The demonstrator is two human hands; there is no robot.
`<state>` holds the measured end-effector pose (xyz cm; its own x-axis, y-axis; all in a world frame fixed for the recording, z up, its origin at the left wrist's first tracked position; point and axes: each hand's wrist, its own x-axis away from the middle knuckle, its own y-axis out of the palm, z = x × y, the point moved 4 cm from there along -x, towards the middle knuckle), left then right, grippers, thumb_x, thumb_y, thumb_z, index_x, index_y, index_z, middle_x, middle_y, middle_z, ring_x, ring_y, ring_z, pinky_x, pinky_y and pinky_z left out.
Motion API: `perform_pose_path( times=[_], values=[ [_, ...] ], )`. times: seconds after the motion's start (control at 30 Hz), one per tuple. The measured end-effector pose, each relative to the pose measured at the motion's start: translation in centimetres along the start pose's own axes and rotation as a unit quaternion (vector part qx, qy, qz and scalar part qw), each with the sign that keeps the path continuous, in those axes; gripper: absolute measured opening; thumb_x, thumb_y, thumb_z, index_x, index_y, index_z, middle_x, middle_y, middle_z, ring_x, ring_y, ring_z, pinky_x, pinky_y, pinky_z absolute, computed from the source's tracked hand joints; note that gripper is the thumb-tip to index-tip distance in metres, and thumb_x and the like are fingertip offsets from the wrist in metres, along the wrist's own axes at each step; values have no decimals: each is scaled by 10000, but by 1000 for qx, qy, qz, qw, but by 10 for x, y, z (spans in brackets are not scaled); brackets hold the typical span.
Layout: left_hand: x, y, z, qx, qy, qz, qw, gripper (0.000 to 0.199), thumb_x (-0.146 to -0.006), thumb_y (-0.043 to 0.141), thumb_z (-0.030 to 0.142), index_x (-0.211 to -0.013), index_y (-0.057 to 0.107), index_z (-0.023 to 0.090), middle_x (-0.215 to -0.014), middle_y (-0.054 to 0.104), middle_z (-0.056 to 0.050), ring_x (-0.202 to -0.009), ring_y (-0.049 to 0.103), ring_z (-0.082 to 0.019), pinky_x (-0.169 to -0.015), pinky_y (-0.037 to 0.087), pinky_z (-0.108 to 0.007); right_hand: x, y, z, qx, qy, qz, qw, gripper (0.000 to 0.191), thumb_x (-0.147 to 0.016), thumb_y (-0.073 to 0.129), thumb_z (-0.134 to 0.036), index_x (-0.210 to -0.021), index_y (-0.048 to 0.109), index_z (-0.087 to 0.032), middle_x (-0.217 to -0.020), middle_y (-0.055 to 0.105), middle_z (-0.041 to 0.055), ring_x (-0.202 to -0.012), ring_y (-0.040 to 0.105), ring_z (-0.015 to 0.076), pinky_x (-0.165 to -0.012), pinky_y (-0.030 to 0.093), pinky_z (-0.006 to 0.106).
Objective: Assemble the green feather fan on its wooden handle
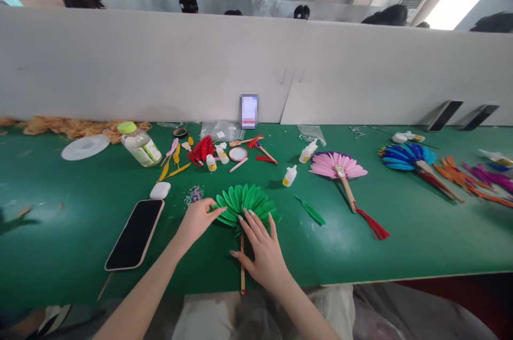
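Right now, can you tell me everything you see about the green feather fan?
The green feather fan lies on the green table, its bright feathers spread in a rounded, overlapping half circle. Its thin, straight handle looks like pale wood, has a small red spot at the bottom, and points toward the table's near edge. The left hand touches the feathers' left side; the right hand rests over their base, hiding the join.

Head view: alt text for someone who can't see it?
A green feather fan lies on a green table, the left hand at its left edge and right hand spread over its middle. A loose green feather and a pink feather fan lie to its right, a dark-screened phone to its left.
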<state>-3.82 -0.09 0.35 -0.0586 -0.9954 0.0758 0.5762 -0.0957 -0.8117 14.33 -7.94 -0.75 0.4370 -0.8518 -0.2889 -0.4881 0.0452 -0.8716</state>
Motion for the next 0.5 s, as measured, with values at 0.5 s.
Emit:
perform_pose_path(
  times=[0.5],
  values=[
    [32,-29,-23,38,-1,198,979,362,-850,401,414,-917,632,144,-900,682,-88,-805,620,-190,-675,432,-221,-12,-11,1,11,11,8,1000,557,-914,338,-413,-1399,221,-163,-1444,246,56,-1333,194,211,-1090,68,507]
  ],
)
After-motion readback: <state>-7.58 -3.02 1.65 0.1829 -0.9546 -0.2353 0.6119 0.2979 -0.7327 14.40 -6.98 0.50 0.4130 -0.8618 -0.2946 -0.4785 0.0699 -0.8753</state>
